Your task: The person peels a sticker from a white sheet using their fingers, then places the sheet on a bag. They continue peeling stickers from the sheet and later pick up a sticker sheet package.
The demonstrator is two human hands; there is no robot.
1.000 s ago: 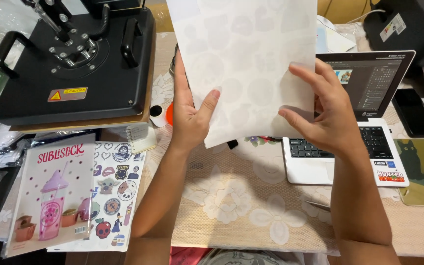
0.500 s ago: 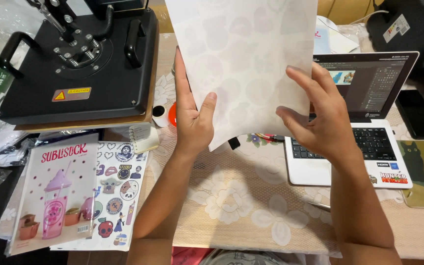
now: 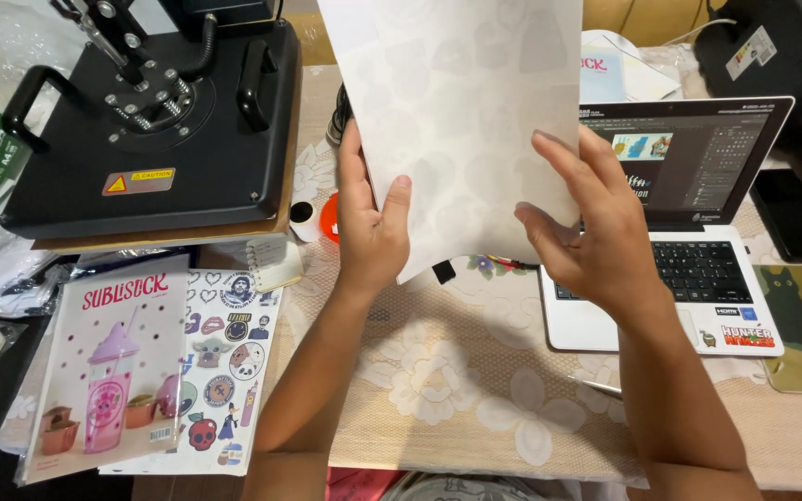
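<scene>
A large translucent white paper sheet (image 3: 461, 121) is held upright above the floral lace tablecloth (image 3: 438, 371). The left hand (image 3: 370, 218) pinches its lower left edge, thumb in front; the right hand (image 3: 587, 227) grips its right side with loosely curled fingers. A black heat press (image 3: 155, 121) sits to the left, an open white laptop (image 3: 689, 223) to the right.

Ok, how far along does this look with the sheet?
Already set out: the black heat press sits shut on the table, the laptop is open with a design on screen, and a printed sticker sheet lies nearby. In hand: left hand and right hand hold up a pale sheet. Nothing is on the press yet.
</scene>
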